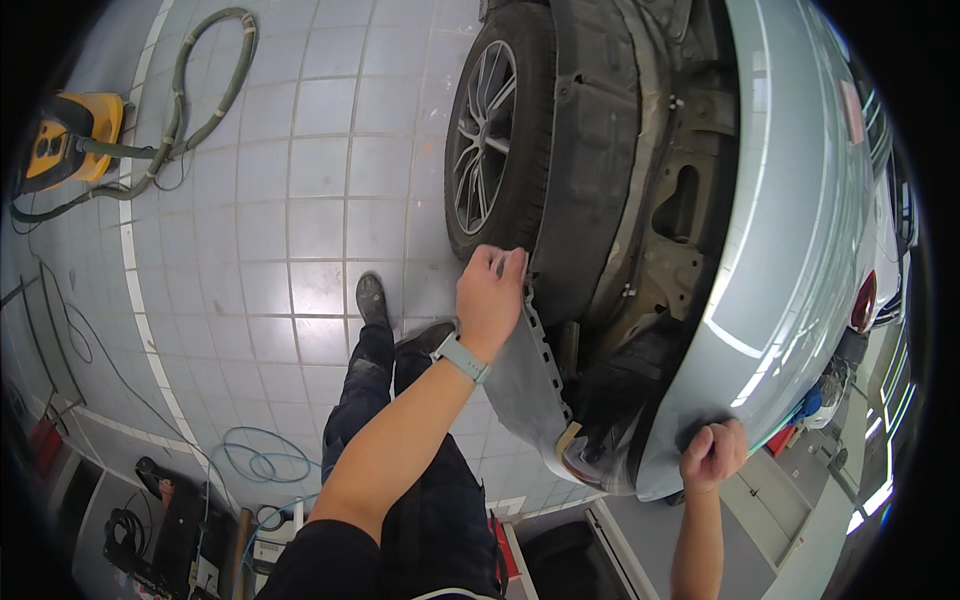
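Note:
My left hand (488, 298), with a watch at the wrist, is closed on the upper end of a loose grey panel (520, 385) with a slotted edge, beside the wheel (485, 135). The panel runs down to a clear lamp (600, 455). The black wheel arch liner (590, 150) and exposed metal structure (690, 130) lie alongside. My right hand (713, 455) is curled against the lower part of the pale silver body panel (760, 280); whether its fingertips hold anything is hidden.
A yellow machine (95, 110) with a hose (215, 105) stands at left. A blue air hose (260, 450) and thin cables lie on the tiled floor near my legs. Dark equipment (175, 520) is at lower left, a grey cabinet (760, 510) at lower right.

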The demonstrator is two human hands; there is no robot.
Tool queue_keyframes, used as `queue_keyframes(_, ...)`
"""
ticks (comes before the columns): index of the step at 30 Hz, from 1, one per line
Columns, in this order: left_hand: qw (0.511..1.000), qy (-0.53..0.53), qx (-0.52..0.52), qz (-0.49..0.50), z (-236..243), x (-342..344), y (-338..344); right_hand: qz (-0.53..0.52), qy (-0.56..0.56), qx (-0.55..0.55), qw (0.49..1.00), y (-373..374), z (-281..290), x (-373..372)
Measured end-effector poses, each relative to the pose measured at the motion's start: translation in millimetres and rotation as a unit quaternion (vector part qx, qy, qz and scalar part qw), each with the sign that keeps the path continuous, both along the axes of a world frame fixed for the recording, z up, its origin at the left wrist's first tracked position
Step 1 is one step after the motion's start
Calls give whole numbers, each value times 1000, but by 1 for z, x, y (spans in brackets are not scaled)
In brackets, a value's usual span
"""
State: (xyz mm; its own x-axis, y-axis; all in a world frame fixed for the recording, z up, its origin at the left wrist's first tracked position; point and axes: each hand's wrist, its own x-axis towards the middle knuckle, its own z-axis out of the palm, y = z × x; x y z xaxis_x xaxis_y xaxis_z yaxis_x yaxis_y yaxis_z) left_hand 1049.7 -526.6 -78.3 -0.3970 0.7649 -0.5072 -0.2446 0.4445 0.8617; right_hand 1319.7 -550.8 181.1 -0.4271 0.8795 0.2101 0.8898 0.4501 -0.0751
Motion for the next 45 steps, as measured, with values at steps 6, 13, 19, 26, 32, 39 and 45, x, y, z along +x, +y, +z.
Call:
queue_keyframes(6,994,23,-101,-26,3,0,2,26,4,-18,999,0,2,5)
queue_keyframes(13,994,75,-74,-39,9,2,-10,23,4,-17,1000,0,1,5)
queue_keyframes(19,998,37,-31,-33,24,-3,-8,25,-4,-15,1000,1,2,5)
queue_keyframes(26,996,45,-32,-68,36,5,-28,21,-12,-17,1000,-1,3,3)
queue_keyframes(32,993,113,32,-11,33,15,-30,16,1,-11,1000,2,0,1)
queue_keyframes(39,999,27,-22,-6,60,35,-59,17,-12,-5,1000,3,-1,0)
queue_keyframes(45,977,191,62,-67,61,36,-74,23,2,-6,1000,3,0,1)
